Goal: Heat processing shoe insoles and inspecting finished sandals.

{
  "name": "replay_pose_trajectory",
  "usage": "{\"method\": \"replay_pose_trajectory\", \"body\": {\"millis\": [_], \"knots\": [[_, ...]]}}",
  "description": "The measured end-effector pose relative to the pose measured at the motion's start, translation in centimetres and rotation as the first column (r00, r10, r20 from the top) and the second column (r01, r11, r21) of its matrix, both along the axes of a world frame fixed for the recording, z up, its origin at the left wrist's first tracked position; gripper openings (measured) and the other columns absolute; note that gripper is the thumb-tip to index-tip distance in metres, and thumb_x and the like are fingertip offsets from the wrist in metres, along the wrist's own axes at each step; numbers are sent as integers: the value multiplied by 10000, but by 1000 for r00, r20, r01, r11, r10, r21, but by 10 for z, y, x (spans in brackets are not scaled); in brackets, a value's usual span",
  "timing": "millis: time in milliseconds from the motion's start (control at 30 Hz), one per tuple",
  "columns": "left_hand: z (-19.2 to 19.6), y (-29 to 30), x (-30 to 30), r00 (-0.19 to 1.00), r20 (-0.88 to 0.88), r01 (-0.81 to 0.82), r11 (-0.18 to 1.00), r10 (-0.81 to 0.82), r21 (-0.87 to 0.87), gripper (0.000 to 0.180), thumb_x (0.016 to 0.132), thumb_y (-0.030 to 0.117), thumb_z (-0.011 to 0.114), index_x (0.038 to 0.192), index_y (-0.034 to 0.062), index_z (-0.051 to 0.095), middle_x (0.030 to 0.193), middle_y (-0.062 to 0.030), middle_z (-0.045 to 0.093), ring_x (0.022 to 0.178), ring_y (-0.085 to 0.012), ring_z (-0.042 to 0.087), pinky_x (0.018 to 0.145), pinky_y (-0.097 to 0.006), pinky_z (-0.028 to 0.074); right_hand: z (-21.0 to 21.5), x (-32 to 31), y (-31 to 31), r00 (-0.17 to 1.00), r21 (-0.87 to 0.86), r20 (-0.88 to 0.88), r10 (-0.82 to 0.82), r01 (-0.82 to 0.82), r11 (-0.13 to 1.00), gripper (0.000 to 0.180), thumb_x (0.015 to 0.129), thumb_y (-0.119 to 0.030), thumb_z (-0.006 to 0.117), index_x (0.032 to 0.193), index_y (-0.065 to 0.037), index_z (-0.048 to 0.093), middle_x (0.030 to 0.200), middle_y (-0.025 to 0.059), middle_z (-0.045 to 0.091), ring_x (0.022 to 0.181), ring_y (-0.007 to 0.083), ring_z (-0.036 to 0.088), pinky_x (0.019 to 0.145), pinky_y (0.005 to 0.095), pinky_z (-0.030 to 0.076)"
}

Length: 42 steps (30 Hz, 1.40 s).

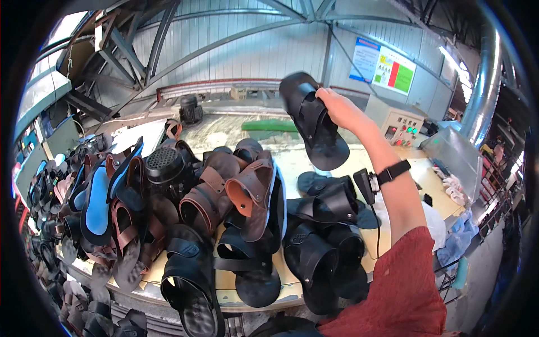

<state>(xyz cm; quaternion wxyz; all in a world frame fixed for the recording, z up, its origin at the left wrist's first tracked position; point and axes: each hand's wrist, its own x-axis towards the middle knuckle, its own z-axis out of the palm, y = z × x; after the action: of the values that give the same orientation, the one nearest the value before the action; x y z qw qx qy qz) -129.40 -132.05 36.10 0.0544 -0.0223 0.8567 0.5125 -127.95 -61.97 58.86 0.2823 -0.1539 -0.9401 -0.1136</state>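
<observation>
My right hand (341, 110) is raised over the worktable, its fingers closed on the edge of a black sandal (314, 126). The sandal hangs tilted, one end up at the left and the other low toward the right. Below it lies a pile of black sandals (323, 255) with wide straps. Farther left, brown sandals (205, 196) are heaped on the table, and a blue-lined sandal (98, 202) stands among them. In front, a black sandal (193, 281) lies near the table edge. My left hand is out of view.
A black motor-like housing (165, 165) sits among the shoes, and another motor (191, 109) stands farther back. A control box (396, 121) with lit buttons is at the back right. A green strip (271, 126) lies on the table (230, 295). More shoes fill the left side.
</observation>
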Motion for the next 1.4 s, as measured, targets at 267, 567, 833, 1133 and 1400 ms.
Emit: {"method": "replay_pose_trajectory", "body": {"millis": [267, 567, 833, 1133, 1400], "knots": [[47, 16, 1, 954, -61, 254, 902, -292, -350, 333, 985, 219, 469, 1268, 63, 551, 1182, -127, 607, 1053, -221, 578, 879, -335, 460, 22, 61, -104, 978, 101, -202, 58, -38, 994, 439, 748, 147, 441, 1155, -17, 447, 1123, 221, 527, 962, 441, 567, 777, 479, 467], [13, -3, 3, 961, -111, 227, 951, -254, -209, 312, 991, 204, 475, 1257, 68, 566, 1196, -115, 606, 1054, -218, 580, 916, -314, 443, 24, 61, -71, 975, 20, -222, 4, 0, 1000, 359, 797, 111, 441, 1128, -26, 453, 1035, 259, 566, 978, 444, 565, 816, 468, 456], [25, 23, 11, 993, -41, 97, 953, -113, -288, 315, 983, 210, 485, 1255, 73, 566, 1143, -130, 614, 988, -230, 586, 890, -338, 459, -4, 38, -16, 979, -62, -195, 54, -67, 996, 320, 821, 68, 470, 1124, -32, 496, 1002, 274, 603, 991, 429, 576, 815, 468, 454], [2, 5, 5, 954, -261, 25, 909, -146, -417, 406, 863, 123, 583, 1261, 64, 528, 1207, -163, 539, 947, -272, 574, 862, -346, 466, -36, -8, 40, 995, -181, -83, 49, -63, 981, 293, 825, 54, 471, 1103, -34, 502, 994, 250, 618, 983, 426, 580, 820, 480, 455], [-20, -3, 8, 942, -283, -54, 752, -180, -656, 319, 871, 153, 554, 1185, 106, 582, 1083, -135, 617, 918, -239, 587, 787, -346, 460, -77, -27, 67, 988, -256, 108, 107, -77, 964, 323, 798, 37, 486, 1116, -14, 502, 996, 248, 623, 1001, 410, 587, 813, 451, 468]]}}
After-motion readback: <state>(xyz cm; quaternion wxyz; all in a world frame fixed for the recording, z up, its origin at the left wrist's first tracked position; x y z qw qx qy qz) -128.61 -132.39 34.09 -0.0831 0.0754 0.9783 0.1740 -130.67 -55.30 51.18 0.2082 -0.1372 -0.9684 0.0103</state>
